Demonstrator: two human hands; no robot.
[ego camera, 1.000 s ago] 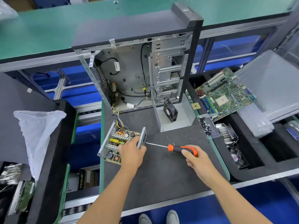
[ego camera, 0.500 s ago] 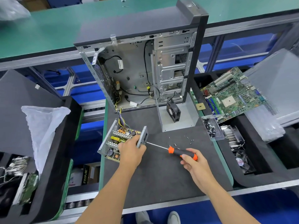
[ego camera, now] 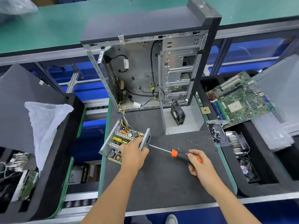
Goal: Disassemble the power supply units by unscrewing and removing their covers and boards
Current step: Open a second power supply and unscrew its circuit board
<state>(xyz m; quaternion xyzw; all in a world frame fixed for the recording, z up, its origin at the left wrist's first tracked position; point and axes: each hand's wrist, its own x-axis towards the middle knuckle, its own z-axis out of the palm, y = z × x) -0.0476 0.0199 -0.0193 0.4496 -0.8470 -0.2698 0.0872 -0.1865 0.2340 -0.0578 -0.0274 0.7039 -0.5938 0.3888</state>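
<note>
Not much has shifted in the last second: the right hand has slid a little along the handle, and the left hand hasn't budged from the unit. Biggest thing on the bench, the open computer case, stands upright at the back of the dark mat, cables trailing out of it. In front, near the mat's left edge, sits the power supply unit, cover off, its board exposed with coils and heat sinks showing. The left hand clasps its right end, fingers curled over the metal end plate. To the right a motherboard lies tilted over a black tray. A grey cover stands behind the mat's middle with a small fan inside it. Now the screwdriver: right hand wrapped around the orange-and-black handle, shaft pointing left, tip touching the end plate. Loose screws dot the mat nearby.
</note>
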